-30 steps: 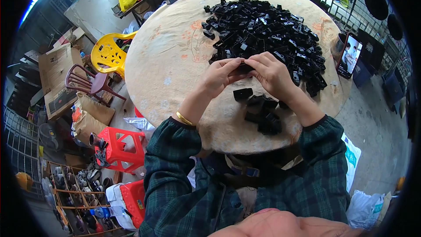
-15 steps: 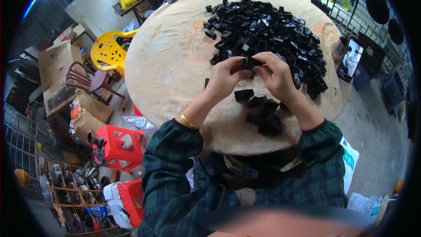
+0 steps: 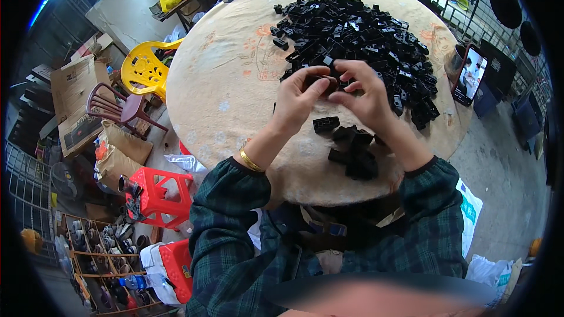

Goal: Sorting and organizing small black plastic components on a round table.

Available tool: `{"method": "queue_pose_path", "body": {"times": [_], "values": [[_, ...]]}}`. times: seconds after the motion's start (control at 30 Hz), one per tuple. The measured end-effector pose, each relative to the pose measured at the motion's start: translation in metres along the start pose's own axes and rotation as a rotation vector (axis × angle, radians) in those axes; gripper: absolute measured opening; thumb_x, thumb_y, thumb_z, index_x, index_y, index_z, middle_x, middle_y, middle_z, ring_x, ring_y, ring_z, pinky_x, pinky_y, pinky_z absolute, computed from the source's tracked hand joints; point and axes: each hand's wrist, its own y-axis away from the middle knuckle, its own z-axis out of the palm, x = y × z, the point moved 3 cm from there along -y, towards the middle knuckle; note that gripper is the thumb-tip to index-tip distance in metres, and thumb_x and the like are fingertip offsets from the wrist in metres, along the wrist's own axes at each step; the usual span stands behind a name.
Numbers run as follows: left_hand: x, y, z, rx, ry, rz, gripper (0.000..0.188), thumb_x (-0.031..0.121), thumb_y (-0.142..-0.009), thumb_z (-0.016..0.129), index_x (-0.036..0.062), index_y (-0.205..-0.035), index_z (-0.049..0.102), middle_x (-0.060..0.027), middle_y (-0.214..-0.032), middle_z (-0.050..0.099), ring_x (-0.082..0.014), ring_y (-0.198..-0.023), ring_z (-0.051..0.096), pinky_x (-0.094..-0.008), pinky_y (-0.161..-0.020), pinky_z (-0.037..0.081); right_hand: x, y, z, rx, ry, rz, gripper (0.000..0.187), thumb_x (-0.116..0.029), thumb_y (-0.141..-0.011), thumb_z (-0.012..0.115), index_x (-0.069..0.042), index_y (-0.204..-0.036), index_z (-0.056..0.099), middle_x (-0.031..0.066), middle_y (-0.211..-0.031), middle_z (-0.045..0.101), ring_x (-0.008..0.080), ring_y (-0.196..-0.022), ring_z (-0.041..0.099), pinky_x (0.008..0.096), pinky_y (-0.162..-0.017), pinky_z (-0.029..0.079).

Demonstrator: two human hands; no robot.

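Note:
Small black plastic parts lie in a large heap (image 3: 358,32) on the far half of the round table. In front of its near edge, my left hand (image 3: 295,101) is closed, thumb against the fingers, on a black plastic part mostly hidden by them. My right hand (image 3: 369,98) is just to the right, thumb and fingers apart and slightly blurred, with nothing visible in it. Nearer to me, below the hands, is a smaller cluster of black parts (image 3: 359,163). One boxy black part (image 3: 325,124) lies at the cluster's far left.
The round table (image 3: 217,88) has a cream flowered cloth. A phone (image 3: 470,76) with a lit screen leans against a cup at the right edge. Left of the table stand a yellow chair (image 3: 144,70), a brown chair (image 3: 129,105) and a red stool (image 3: 155,196).
My hands have moved apart. The right fingers have come off the black part both hands were pinching and spread; my left fingers have curled round it.

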Motion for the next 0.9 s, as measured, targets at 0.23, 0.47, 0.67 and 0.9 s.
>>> {"method": "queue_pose_path", "body": {"times": [0.23,0.47,0.67,0.9], "values": [[0.001,0.023,0.030,-0.452,-0.694,0.268,0.033,0.005,-0.081,0.065,0.0042,-0.111,0.053,-0.0084,-0.097,0.062,-0.0206,-0.091,0.060,-0.0299,-0.077,0.050,0.044,0.004,0.002,-0.243,0.394,-0.072,0.025,-0.017,-0.077,0.067,-0.007,-0.100,0.064,0.0090,-0.094,0.062,0.0265,-0.084,0.061,0.0342,-0.071,0.050],[0.009,0.034,0.051,-0.641,-0.784,0.670,0.050,0.024,-0.070,0.075,0.0075,-0.114,0.057,-0.0103,-0.099,0.059,-0.0276,-0.093,0.056,-0.0360,-0.083,0.046,0.045,0.007,0.016,-0.339,0.606,-0.044,0.028,-0.022,-0.075,0.067,-0.013,-0.101,0.064,0.0064,-0.087,0.059,0.0253,-0.084,0.059,0.0343,-0.071,0.049],[-0.009,-0.017,-0.005,0.087,-0.697,0.300,0.026,0.017,-0.076,0.068,0.0036,-0.098,0.064,-0.0137,-0.094,0.060,-0.0283,-0.092,0.055,-0.0376,-0.079,0.045,0.045,0.013,0.021,-0.431,0.674,-0.085,0.040,-0.012,-0.072,0.064,-0.012,-0.111,0.057,0.0097,-0.085,0.057,0.0280,-0.082,0.058,0.0377,-0.070,0.049],[-0.036,-0.044,-0.059,0.280,-1.411,0.217,0.042,0.024,-0.073,0.072,-0.0006,-0.105,0.059,-0.0176,-0.107,0.057,-0.0373,-0.102,0.047,-0.0437,-0.090,0.037,0.029,0.006,0.011,-0.362,0.356,0.056,0.054,-0.009,-0.070,0.066,-0.010,-0.121,0.050,0.0114,-0.083,0.059,0.0232,-0.074,0.060,0.0315,-0.068,0.050]]}}
